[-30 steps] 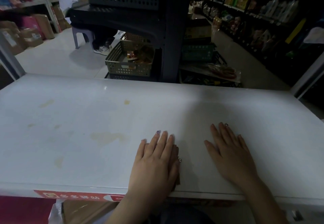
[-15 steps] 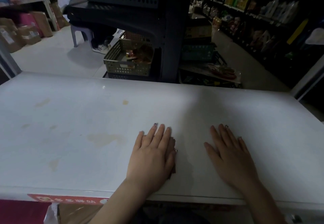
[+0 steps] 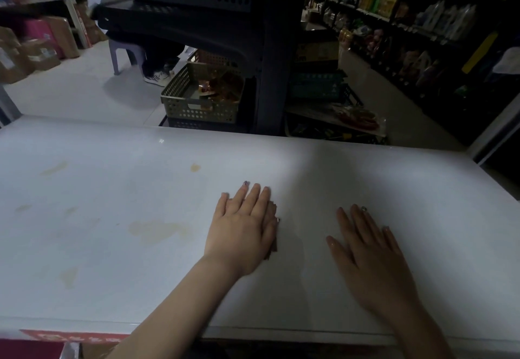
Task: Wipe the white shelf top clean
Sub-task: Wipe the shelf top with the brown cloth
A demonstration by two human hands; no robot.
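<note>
The white shelf top (image 3: 365, 178) fills the lower half of the view. Yellowish stains (image 3: 153, 230) mark its left half, and a small one (image 3: 194, 167) lies farther back. My left hand (image 3: 243, 230) lies flat with straight fingers, pressing a small brown cloth (image 3: 274, 243) onto the surface; only the cloth's right edge shows under the palm. My right hand (image 3: 368, 249) rests flat and open on the shelf top to the right, with nothing under it.
Beyond the far edge stand a dark plastic rack (image 3: 197, 15) and an olive perforated basket (image 3: 202, 97) of goods. Stocked shop shelves (image 3: 416, 21) run along the right. Cardboard boxes (image 3: 31, 52) sit far left. A person sits on a stool (image 3: 123, 54) behind.
My left hand has slid forward over the shelf top with the cloth under it, away from the front edge. My right hand has stayed in place.
</note>
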